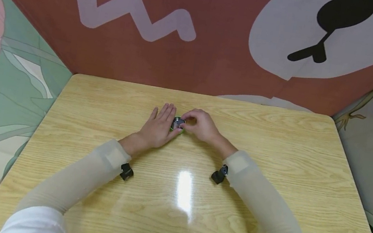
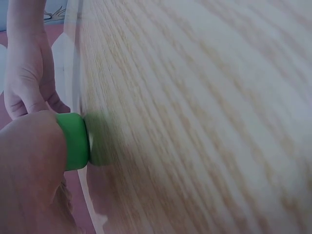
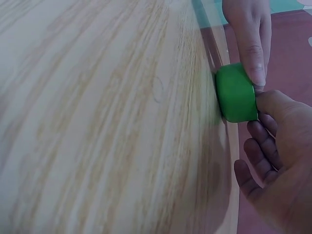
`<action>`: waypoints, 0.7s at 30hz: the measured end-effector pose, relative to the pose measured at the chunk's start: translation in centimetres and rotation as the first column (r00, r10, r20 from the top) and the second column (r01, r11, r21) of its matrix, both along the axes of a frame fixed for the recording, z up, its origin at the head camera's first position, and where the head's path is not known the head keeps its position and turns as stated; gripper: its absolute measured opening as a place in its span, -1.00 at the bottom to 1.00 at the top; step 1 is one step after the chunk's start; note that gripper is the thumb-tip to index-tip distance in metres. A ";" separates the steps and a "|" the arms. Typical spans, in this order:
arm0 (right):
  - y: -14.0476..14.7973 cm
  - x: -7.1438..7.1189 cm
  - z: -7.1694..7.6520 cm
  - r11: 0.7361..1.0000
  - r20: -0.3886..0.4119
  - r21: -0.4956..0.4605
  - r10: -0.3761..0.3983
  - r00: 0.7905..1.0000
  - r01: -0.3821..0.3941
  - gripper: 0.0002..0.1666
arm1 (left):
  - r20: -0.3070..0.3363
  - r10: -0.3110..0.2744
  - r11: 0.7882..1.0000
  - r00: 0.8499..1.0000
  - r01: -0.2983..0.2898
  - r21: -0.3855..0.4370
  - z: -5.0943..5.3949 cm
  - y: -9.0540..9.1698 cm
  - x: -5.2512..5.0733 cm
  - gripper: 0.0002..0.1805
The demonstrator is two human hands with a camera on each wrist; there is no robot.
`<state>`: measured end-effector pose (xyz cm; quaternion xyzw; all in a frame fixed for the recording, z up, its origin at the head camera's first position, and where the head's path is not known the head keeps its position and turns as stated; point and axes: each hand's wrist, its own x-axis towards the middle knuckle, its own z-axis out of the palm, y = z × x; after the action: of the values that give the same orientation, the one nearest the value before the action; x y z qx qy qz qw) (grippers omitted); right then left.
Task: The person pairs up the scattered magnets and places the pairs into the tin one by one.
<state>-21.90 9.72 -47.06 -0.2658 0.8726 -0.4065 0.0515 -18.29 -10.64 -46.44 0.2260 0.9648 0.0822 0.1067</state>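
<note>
A small green-sided object with a dark, shiny top lies on the table between the two hands; its kind is not clear. Its smooth green side shows in the right wrist view and again, as a green band, in the left wrist view. My left hand lies against its left side with fingers straight, the thumb reaching along the near edge. From the right, my right hand has thumb and index finger bent at the object's right edge, pinching it. The fingertips partly cover the top.
The wooden table spreads around both forearms, with a bright light reflection near the middle. Behind its far edge stands a red-brown patterned wall. A small black camera sits at each wrist, such as the right one.
</note>
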 end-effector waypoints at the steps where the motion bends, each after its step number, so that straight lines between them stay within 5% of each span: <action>1: 0.0 0.0 0.0 1.000 0.003 -0.002 0.000 1.000 0.000 -0.75 | -0.001 0.000 1.000 1.000 0.000 -0.002 0.0 0.0 0.0 -0.08; 21: 0.1 0.2 0.1 1.000 0.064 -0.016 -0.008 0.998 0.009 -0.73 | 0.014 0.004 1.000 1.000 -0.004 -0.003 0.0 0.0 0.1 -0.07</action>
<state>-21.74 9.79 -47.00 -0.2492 0.8684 -0.4220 0.0755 -18.22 -10.59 -46.43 0.2232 0.9646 0.0826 0.1136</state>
